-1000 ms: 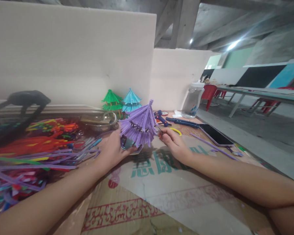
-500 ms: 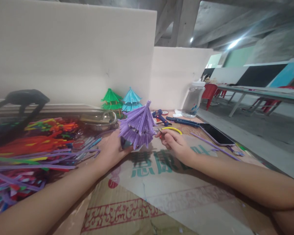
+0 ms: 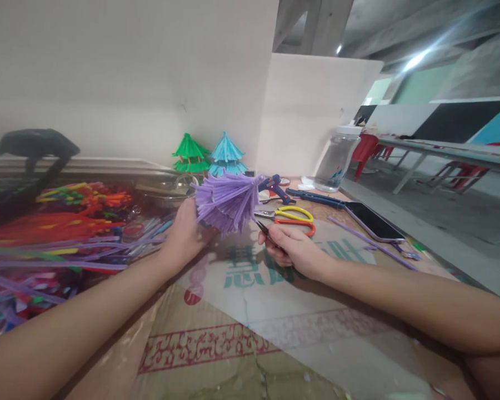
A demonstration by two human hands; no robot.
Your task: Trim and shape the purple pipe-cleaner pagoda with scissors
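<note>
A purple pipe-cleaner tree (image 3: 229, 200) with layered, fringed tiers is tilted, its tip toward the right. My left hand (image 3: 187, 230) is closed around its lower end, and the fingertips are hidden behind the strands. In my right hand (image 3: 289, 244) is a pair of dark, fine-pointed tweezers (image 3: 262, 227), pinched between thumb and fingers. The points are close to the tree's lower right strands; whether they touch, I cannot tell. Just beyond that hand lie scissors (image 3: 294, 214) with one yellow and one orange-red handle.
A green tree (image 3: 190, 153) and a blue tree (image 3: 227, 155) stand at the back wall. Loose pipe cleaners (image 3: 54, 239) cover the left side. Behind my right hand are a glue gun (image 3: 279, 189), a water bottle (image 3: 337, 158), a phone (image 3: 375, 222) and a purple stem (image 3: 370, 241).
The purple tree has gone from upright to leaning over, tip to the right. My right hand has shifted slightly down and left, uncovering the scissors. The camera view has tilted a little.
</note>
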